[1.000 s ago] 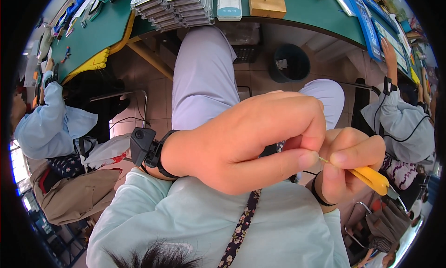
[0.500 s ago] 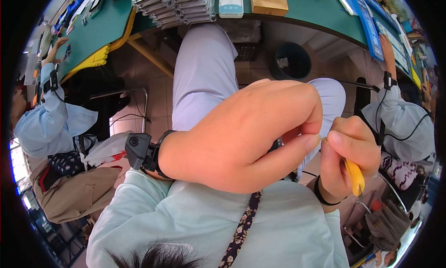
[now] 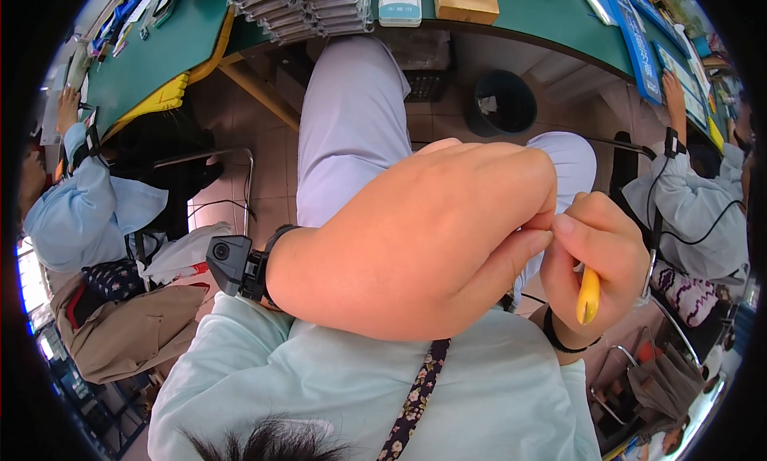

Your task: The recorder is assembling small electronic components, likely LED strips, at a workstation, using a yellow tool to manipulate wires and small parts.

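Observation:
My left hand (image 3: 431,229) reaches across my front, its thumb and fingers pinched together; whatever small thing lies in the pinch is hidden. Its fingertips meet those of my right hand (image 3: 603,245). That hand is closed too, thumb against the curled forefinger. Out of its fist, below the fingers, sticks the end of a slim yellow tool (image 3: 590,297) with a dark, slit-like tip. The rest of the tool is covered by the palm. Both hands are held above my lap, apart from the table.
A green table (image 3: 543,33) runs along the far side, bearing stacked clear plastic cases (image 3: 319,9), a white-and-blue box (image 3: 399,4) and a wooden block (image 3: 466,1). Beneath stands a dark bin (image 3: 502,101). Two people sit left and right, in pale blue sleeves (image 3: 72,197).
My right hand has turned a little, swinging the yellow tool's end leftward and upward. The fingertips of both hands have come closer together. The left-hand neighbour's hand has shifted.

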`<action>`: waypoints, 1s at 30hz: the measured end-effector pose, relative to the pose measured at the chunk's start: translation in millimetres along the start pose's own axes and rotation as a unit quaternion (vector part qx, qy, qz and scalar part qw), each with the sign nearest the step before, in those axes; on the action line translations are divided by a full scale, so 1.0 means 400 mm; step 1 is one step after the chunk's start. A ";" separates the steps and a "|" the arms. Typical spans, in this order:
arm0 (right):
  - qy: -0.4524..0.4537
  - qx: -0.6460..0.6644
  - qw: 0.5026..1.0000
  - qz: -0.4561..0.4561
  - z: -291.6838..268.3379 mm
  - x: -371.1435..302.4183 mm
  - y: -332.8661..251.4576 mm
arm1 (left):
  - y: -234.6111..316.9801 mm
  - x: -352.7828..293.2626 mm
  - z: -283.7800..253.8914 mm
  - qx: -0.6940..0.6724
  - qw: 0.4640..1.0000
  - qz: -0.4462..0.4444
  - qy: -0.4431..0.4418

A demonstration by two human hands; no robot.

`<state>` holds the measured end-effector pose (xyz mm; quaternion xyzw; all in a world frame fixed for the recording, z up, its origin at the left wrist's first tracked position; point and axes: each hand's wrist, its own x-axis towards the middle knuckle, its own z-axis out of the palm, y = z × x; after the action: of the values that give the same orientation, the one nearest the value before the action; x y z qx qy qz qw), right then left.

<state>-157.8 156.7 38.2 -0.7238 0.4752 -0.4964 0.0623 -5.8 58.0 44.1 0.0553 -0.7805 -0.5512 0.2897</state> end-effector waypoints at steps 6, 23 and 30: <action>-0.044 -0.082 0.995 0.032 -0.007 0.001 -0.021 | -0.010 -0.004 0.001 0.086 0.996 0.004 -0.037; 0.077 -0.072 0.994 -0.036 0.020 -0.011 0.011 | -0.032 0.011 0.022 -0.090 0.994 0.047 -0.032; 0.133 0.032 0.990 0.037 0.030 -0.015 0.005 | -0.030 0.016 0.018 -0.112 0.992 0.046 -0.045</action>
<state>-149.8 155.7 27.1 -0.6310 0.4893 -0.6007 0.0397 -17.8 56.7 34.3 -0.0383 -0.7278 -0.6230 0.2842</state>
